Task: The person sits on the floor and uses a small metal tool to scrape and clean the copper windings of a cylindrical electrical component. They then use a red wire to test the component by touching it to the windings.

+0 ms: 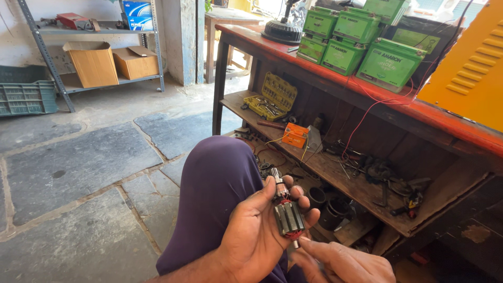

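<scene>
Head view: left hand (257, 236) grips a small motor armature (288, 217) over the lap, near the table (367, 99), right hand (343, 262) fingers pinching its lower shaft end, apparently inspecting; steady turning comes next.

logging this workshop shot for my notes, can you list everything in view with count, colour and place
motor armature: one, grey core with red windings, held in the left palm
battery boxes: about six, green, stacked on the red bench top
socket set case: one, yellow, open on the bench's lower shelf
small box: one, orange, lower shelf, beside loose tools and wires
cabinet: one, yellow-orange, right end of bench
cardboard boxes: two, brown, on the grey metal rack at far left
crates: stacked, green, on the floor by the rack
left hand: cradles the armature
right hand: fingers at the armature's lower shaft end
</scene>
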